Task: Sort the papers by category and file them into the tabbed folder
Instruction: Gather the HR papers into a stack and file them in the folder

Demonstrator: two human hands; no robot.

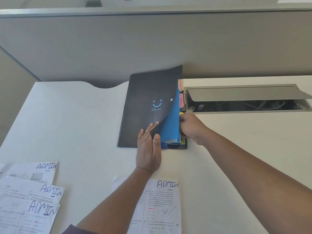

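Note:
A black tabbed folder with a blue smile print lies on the white desk. My left hand pinches the lower right corner of its front cover and lifts it, baring a blue divider. Tabs marked ADMIN and FINANCE stick out on the folder's right edge. My right hand grips that right edge at the dividers. One sheet headed ADMIN lies near me under my left forearm. Three more ADMIN sheets overlap at the lower left.
An open cable hatch with a raised grey lid sits in the desk right of the folder. A grey partition wall stands behind the desk. The desk's back edge has a curved cut-out left of the folder.

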